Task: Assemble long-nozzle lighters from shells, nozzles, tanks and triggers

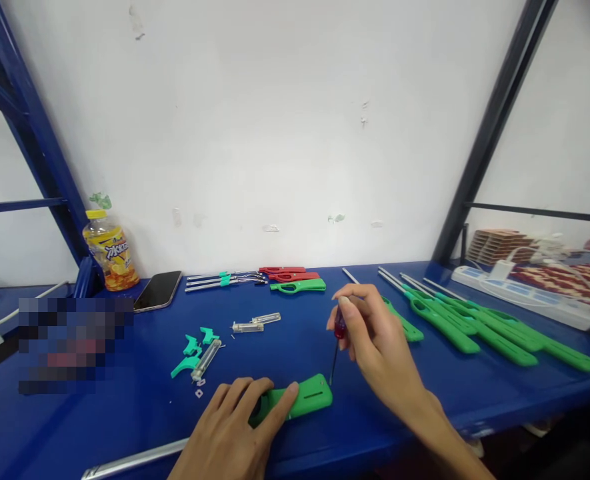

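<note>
Pinched in the fingertips of the right hand (375, 340), a screwdriver (335, 353) with a red grip stands nearly upright, its tip at the right end of the green handle (309, 398). That green handle lies flat near the front edge of the blue table (125, 413), with the left hand (235, 427) closed over its left part. Small parts (195, 357) lie to the left, and a row of green lighters (475, 327) to the right.
</note>
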Tool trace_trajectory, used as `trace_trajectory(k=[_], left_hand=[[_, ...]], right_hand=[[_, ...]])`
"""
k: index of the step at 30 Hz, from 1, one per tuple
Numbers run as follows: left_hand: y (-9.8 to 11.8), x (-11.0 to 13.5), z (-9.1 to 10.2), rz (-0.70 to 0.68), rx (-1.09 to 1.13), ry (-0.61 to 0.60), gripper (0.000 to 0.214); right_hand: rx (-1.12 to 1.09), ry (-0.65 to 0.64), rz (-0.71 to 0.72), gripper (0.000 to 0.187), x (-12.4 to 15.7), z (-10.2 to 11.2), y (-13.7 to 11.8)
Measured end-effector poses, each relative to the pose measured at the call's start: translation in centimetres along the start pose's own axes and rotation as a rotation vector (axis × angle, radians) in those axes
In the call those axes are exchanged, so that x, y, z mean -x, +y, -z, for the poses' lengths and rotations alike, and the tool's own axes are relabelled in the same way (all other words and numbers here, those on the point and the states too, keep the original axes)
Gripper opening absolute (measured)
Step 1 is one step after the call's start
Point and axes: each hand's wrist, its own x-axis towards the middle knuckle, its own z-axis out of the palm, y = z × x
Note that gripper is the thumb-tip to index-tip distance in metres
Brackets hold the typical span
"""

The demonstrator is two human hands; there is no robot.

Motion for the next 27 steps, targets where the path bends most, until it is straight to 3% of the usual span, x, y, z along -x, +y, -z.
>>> trace_trajectory(k=[27], left_hand=[[0.28,-0.11,0.31,0.012,0.010,-0.046,0.083]], right_hand=[[-0.030,0.026,0.011,0.019,0.19,-0.80,0.57]])
